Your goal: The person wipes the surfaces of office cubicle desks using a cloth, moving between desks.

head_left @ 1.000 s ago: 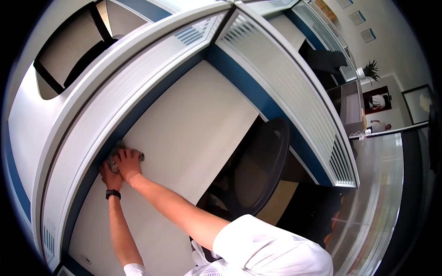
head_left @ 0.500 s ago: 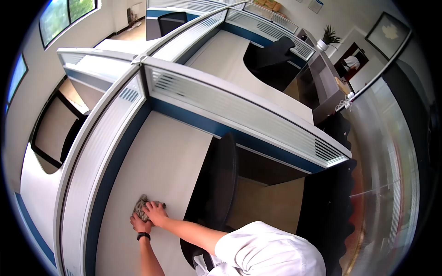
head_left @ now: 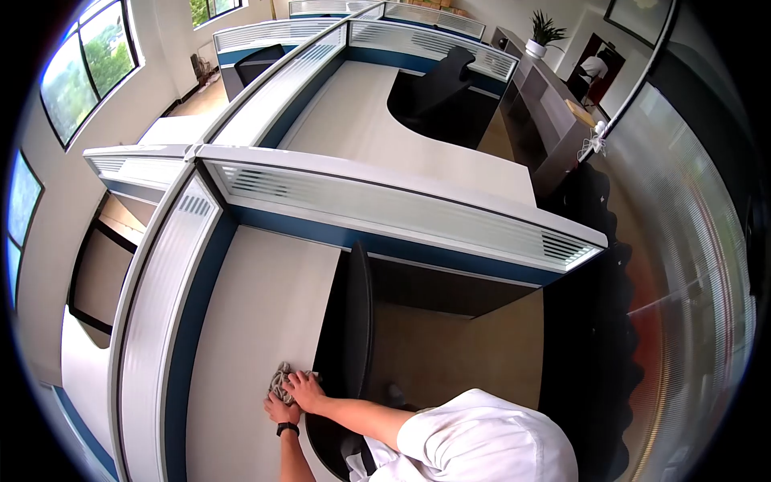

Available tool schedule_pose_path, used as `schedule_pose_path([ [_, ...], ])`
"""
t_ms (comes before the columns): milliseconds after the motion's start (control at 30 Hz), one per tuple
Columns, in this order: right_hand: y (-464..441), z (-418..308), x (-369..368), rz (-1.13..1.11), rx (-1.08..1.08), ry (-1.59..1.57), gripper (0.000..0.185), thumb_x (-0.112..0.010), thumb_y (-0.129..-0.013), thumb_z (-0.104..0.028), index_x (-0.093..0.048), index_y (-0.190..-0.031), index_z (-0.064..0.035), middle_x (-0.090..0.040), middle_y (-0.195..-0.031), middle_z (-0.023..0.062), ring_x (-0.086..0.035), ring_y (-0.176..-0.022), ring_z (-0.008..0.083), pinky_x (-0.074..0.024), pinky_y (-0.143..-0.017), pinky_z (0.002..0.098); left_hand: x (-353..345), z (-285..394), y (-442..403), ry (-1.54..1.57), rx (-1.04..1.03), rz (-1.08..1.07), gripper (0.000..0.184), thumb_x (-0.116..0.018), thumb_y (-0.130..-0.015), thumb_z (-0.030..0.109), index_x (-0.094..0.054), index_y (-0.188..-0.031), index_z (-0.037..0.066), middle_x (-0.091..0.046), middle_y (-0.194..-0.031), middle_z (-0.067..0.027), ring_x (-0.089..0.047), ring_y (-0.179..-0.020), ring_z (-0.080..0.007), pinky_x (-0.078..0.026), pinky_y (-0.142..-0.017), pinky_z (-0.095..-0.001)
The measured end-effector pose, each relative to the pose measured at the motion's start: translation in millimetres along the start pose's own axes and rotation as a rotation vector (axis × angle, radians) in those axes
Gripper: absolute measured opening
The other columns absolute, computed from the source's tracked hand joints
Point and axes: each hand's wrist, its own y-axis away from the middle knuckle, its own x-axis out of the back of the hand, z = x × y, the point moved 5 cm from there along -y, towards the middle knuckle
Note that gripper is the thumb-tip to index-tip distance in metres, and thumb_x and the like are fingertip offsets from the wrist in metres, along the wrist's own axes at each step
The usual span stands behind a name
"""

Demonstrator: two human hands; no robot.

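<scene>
A crumpled grey cloth [head_left: 281,377] lies on the pale desk top [head_left: 249,321], close to the desk's front edge. My left hand [head_left: 283,410], with a black band on its wrist, presses on the cloth's near side. Just right of it, my right hand [head_left: 305,391] rests on the cloth with its fingers spread over it. The two hands are side by side, and part of the cloth is hidden under them.
Blue and white partitions [head_left: 385,205] border the desk at the back and left. A black chair [head_left: 359,321] stands at its right edge. Beyond are another desk [head_left: 418,153], a potted plant [head_left: 544,32] and a distant person [head_left: 594,66].
Both hands and the cloth have moved from beside the left partition across the desk to its front edge. The view has swung up, showing more of the room and the windows.
</scene>
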Motion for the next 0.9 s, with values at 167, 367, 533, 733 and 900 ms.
schedule_pose_path([
  [167, -20.4, -9.9, -1.8, -0.125, 0.009, 0.120, 0.043, -0.058, -0.079, -0.025, -0.047, -0.119, -0.0138, -0.045, -0.117, 0.0102, -0.042, -0.107, 0.0304, -0.0409, -0.077, 0.0477, 8.6, 2.9, -10.6, 0.074, 0.019, -0.026, 0.075, -0.075, -0.068, 0.034, -0.036, -0.125, 0.006, -0.039, -0.122, -0.0194, -0.037, -0.115, -0.0420, -0.038, -0.090, -0.0564],
  [367, -42.4, -14.4, 5.1, -0.195, 0.003, -0.001, 0.051, -0.062, -0.074, -0.023, -0.045, -0.120, -0.0095, -0.042, -0.120, 0.0147, -0.041, -0.108, 0.0324, -0.0397, -0.077, 0.0480, 17.7, -4.8, -41.5, 0.102, -0.075, -0.124, 0.073, -0.075, -0.067, 0.036, -0.040, -0.123, 0.005, -0.039, -0.120, -0.0188, -0.037, -0.115, -0.0406, -0.037, -0.088, -0.0555],
  [533, -129.7, -26.4, -10.8, -0.177, 0.016, 0.093, 0.049, -0.055, -0.079, -0.025, -0.046, -0.125, -0.0110, -0.044, -0.124, 0.0138, -0.042, -0.114, 0.0306, -0.0395, -0.081, 0.0481, 60.3, 6.2, -112.4, 0.150, -0.056, -0.007, 0.051, -0.067, -0.071, 0.024, -0.048, -0.115, 0.007, -0.048, -0.116, -0.0200, -0.043, -0.110, -0.0410, -0.039, -0.090, -0.0527],
  [733, -214.5, -36.5, 20.5, -0.300, 0.009, 0.020, 0.062, -0.066, -0.070, -0.027, -0.043, -0.126, -0.0112, -0.040, -0.126, 0.0158, -0.036, -0.117, 0.0344, -0.0354, -0.088, 0.0528, 94.6, 7.0, -185.6, 0.200, -0.005, 0.009, 0.061, -0.066, -0.063, 0.017, -0.047, -0.121, 0.011, -0.040, -0.122, -0.0160, -0.035, -0.116, -0.0373, -0.031, -0.091, -0.0536],
  [900, -275.8, -37.1, 24.5, -0.328, 0.027, 0.081, 0.065, -0.068, -0.070, -0.029, -0.042, -0.128, -0.0146, -0.039, -0.127, 0.0150, -0.035, -0.117, 0.0343, -0.0337, -0.090, 0.0512, 104.2, 12.1, -232.4, 0.271, 0.024, 0.079, 0.060, -0.064, -0.063, 0.013, -0.047, -0.121, 0.011, -0.039, -0.121, -0.0152, -0.035, -0.115, -0.0364, -0.029, -0.088, -0.0504],
])
